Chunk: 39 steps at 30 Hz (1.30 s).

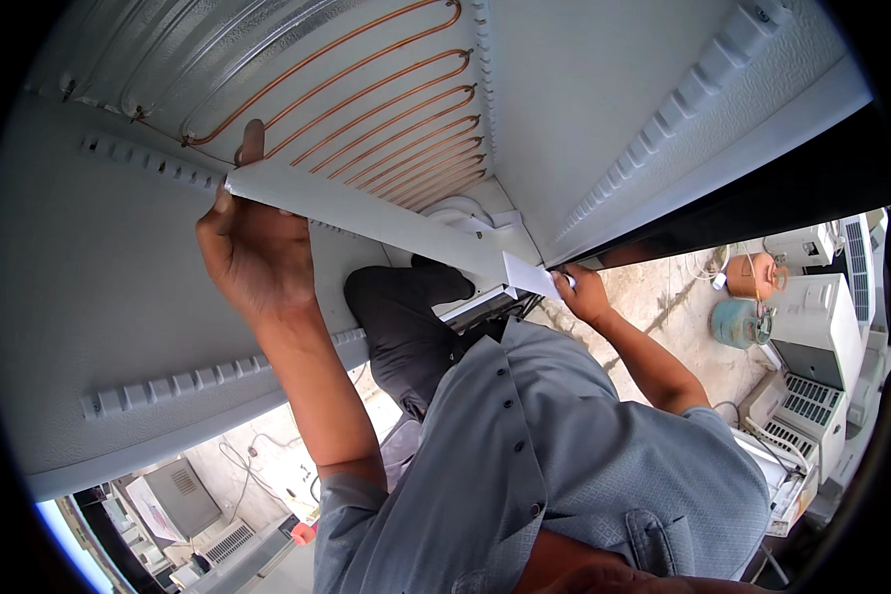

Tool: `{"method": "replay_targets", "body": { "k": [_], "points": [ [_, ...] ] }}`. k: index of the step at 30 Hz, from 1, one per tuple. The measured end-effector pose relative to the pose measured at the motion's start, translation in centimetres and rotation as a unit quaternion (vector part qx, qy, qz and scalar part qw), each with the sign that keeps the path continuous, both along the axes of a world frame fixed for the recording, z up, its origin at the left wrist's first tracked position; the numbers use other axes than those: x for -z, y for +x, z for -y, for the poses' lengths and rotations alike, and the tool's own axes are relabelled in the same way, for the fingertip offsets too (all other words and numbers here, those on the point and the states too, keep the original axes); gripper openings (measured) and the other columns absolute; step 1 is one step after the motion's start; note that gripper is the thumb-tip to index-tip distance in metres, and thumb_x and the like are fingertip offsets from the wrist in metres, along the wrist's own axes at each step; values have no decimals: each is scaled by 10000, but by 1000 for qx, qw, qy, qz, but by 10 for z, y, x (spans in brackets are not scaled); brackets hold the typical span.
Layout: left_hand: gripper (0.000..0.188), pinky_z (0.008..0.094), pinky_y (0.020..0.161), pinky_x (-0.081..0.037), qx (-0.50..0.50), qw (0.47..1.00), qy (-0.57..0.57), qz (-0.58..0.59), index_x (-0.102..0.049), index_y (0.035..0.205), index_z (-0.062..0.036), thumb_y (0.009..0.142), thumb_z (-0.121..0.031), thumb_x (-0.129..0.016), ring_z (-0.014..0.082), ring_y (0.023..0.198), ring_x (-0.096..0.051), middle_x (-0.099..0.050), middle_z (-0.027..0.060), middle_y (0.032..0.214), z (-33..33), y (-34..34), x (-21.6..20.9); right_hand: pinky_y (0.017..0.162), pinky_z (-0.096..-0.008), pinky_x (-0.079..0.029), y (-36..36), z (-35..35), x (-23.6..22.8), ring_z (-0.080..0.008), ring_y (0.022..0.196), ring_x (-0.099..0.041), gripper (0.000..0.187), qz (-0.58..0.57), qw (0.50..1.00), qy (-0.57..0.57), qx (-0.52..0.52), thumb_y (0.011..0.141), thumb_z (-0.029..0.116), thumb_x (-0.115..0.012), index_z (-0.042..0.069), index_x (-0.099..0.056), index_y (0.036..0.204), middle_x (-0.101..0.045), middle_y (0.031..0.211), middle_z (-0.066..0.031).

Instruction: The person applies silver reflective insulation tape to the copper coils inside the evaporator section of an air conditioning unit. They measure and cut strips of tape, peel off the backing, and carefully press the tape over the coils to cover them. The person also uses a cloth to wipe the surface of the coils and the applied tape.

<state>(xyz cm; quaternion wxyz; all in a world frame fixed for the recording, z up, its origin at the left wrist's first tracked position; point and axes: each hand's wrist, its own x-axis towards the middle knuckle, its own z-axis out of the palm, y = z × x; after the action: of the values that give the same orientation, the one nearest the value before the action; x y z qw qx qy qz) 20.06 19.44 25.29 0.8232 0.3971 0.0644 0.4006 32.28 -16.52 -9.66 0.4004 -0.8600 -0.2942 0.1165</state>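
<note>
I stand inside an open white refrigerator cabinet (99, 297) and look down my grey shirt. A long white panel (386, 223) runs across the cabinet in front of me. My left hand (247, 247) grips its left end, one finger hooked over the top edge. My right hand (584, 292) pinches its right end near the cabinet's right wall (614, 109). Behind the panel, copper tubing (386, 109) snakes over the back wall. My dark trouser leg (406, 317) is bent up inside the cabinet.
Ribbed shelf rails (168, 381) line the left wall and more rails (663, 119) line the right wall. On the floor at right stand a blue-green gas cylinder (738, 322), an orange cylinder (752, 275) and white air-conditioner units (812, 327). More appliances (183, 500) sit at lower left.
</note>
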Motion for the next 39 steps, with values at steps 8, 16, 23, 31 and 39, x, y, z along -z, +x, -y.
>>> {"method": "replay_targets", "body": {
  "k": [8,16,23,31,39],
  "points": [
    [195,435,1003,-522,-69,992,108,-14,-727,1001,-92,918,-243,-635,214,1089,-667,-697,129,1230,15,4,-15,594,-454,-462,-7,62,34,-388,579,-572,451,-66,977,-35,201,991,351,-655,-36,-639,761,-618,661,-248],
    [158,381,983,-485,-116,957,266,-17,-648,992,2,922,-134,-608,203,1014,-613,-672,192,1115,20,5,-22,707,-512,-516,-34,193,95,-446,725,-678,485,-86,900,-226,363,919,435,-703,-28,-692,774,-674,736,-270],
    [256,410,1053,-478,-142,899,414,26,-709,1025,-56,953,-283,-616,232,1107,-653,-698,208,1218,21,16,-55,893,-517,-535,-56,215,58,-413,1039,-680,587,-190,809,-401,386,881,501,-721,-7,-670,1170,-709,1138,-251],
    [206,421,1069,-463,-175,849,499,-8,-681,1057,-24,921,-147,-586,292,1114,-669,-712,259,1148,16,5,-82,809,-381,-552,-52,117,-58,-256,927,-690,492,-67,957,-13,283,958,283,-677,-24,-586,1331,-697,1042,-173],
    [160,401,1031,-473,-282,811,508,-68,-645,1013,14,915,-92,-575,244,1035,-659,-711,251,1073,32,4,-90,858,-415,-523,-70,19,-157,-324,1208,-547,1019,157,952,246,92,623,562,-941,-8,-466,1321,-479,1325,-209]
  ]
}}
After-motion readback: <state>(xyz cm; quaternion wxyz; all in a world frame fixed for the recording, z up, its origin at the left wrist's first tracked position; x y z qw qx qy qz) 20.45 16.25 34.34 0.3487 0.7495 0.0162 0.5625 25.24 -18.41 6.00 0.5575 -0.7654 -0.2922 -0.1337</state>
